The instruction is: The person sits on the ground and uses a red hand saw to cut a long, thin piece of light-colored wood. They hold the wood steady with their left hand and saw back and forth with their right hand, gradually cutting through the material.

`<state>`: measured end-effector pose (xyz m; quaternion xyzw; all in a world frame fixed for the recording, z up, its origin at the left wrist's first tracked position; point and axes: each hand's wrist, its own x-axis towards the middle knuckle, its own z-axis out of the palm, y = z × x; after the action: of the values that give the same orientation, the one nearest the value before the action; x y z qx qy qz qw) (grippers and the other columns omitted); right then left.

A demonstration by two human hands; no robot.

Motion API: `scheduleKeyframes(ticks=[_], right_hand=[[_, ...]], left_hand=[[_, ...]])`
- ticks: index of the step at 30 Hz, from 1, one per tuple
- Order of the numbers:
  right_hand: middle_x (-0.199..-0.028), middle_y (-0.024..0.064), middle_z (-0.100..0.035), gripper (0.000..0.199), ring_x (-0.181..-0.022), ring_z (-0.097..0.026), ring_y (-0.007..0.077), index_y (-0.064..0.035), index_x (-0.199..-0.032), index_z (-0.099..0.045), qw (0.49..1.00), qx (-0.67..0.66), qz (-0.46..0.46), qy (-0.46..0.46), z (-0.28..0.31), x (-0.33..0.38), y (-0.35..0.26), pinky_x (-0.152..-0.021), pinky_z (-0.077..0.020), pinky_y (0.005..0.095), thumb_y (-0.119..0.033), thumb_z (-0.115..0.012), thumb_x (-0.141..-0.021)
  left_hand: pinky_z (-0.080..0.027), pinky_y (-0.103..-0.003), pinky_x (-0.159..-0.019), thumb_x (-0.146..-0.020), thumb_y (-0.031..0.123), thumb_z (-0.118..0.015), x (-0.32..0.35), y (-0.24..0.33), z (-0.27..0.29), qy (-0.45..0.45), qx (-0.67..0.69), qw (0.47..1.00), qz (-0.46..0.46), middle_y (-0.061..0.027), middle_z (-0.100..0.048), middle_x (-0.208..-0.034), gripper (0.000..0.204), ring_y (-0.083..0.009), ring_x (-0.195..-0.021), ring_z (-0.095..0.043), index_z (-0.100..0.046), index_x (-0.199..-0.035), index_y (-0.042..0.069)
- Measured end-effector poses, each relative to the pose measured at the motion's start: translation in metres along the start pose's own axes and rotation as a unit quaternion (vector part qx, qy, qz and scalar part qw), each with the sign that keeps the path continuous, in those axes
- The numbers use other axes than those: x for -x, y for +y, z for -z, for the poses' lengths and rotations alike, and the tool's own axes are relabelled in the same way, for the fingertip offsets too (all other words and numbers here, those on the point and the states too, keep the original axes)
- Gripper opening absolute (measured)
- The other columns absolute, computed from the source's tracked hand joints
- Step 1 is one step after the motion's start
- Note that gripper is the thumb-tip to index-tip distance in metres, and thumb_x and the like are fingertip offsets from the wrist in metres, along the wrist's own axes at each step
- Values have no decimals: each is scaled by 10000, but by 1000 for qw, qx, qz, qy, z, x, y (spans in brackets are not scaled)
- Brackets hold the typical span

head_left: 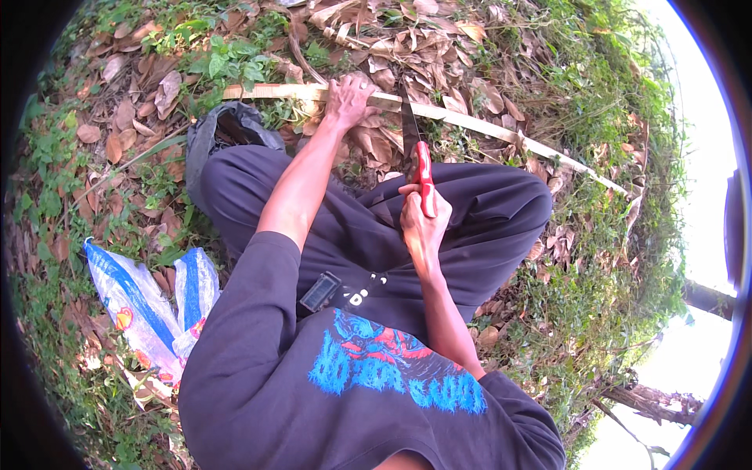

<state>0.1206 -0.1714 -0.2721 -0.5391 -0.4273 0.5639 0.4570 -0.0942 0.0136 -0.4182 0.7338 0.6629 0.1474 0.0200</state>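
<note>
Okay, the person's left hand (350, 100) clasps a pale strip (462, 119) toward its left end, right hand (425, 219) grips a red-handled blade (424, 163) crossing it, strip spanning leafy ground (117, 145) beyond the folded legs (489, 204).

Leaf-Strewn Ground (74, 305) in Bright Daylight

The surface is covered by dry brown leaves (88, 134), most thickly scattered toward the top. Low green plants (225, 63) are mixed in at the upper left, while the right side is overgrown with grassy greenery (595, 282). Along the right edge, much is washed out by white glare (693, 70), against which a rough brown branch (656, 403) is seen low down.
</note>
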Motion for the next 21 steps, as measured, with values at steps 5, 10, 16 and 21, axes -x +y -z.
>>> scheduleKeyframes(ticks=[5,10,16,21], right_hand=[[-587,-35,-528,163,-526,-451,36,38,-833,-708,998,59,7,36,-7,-34,9,-484,-346,241,-21,-566,-888],[-571,-39,-513,181,-433,-419,43,11,-836,-698,987,134,73,42,-17,-79,19,-419,-318,238,2,-528,-896],[-583,-44,-515,164,-493,-439,26,32,-830,-686,978,187,77,42,-20,-25,16,-477,-339,226,-8,-543,-899],[-574,90,-593,143,-529,-576,135,15,-838,-707,981,179,54,42,-14,-23,11,-563,-472,307,-62,-587,-843]], left_hand=[[-407,-587,-989,-733,603,-763,9,0,-8,11,-18,1000,10,-104,-605,-1187,614,-291,-1192,-538,-659,-1237,266],[-396,-576,-963,-761,575,-760,0,3,-1,-33,1,999,19,-93,-604,-1142,599,-298,-1153,-551,-657,-1233,221],[-403,-563,-950,-768,589,-748,2,-3,-4,-13,-1,1000,3,-77,-608,-1139,611,-286,-1138,-554,-655,-1251,226],[-405,-523,-923,-760,563,-765,6,-3,-3,-1,-10,1000,-2,-81,-596,-1144,590,-274,-1115,-537,-666,-1242,238]])
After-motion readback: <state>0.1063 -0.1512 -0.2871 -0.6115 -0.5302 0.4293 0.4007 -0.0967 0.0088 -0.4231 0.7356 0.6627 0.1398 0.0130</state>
